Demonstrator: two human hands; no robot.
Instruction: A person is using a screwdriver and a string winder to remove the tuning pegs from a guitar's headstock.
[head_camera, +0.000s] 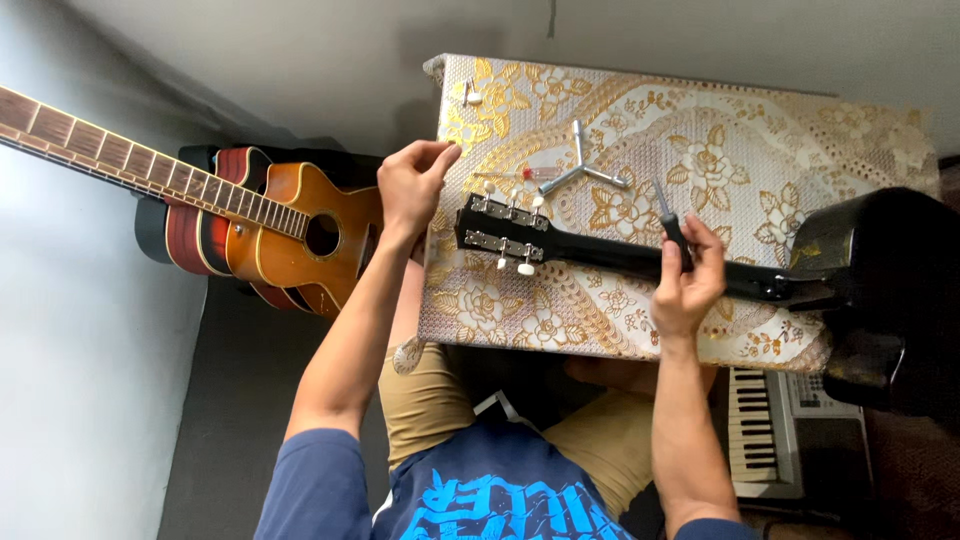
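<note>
A black guitar (640, 255) lies back-up across the table — a screwdriver (672, 225), seemingly black-handled, upright over its neck.

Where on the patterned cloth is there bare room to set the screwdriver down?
The widest bare cloth lies between the three-armed wrench and the black guitar body. A narrower strip runs along the near edge below the headstock. It is crowded around the headstock, near the left hand. The right hand holds the screwdriver.

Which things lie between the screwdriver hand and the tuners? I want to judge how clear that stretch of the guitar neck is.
Nothing visible lies between them. The right hand holds the screwdriver over the black neck; the stretch to the headstock is bare. The three-armed wrench lies off to the side, on the cloth.
</note>
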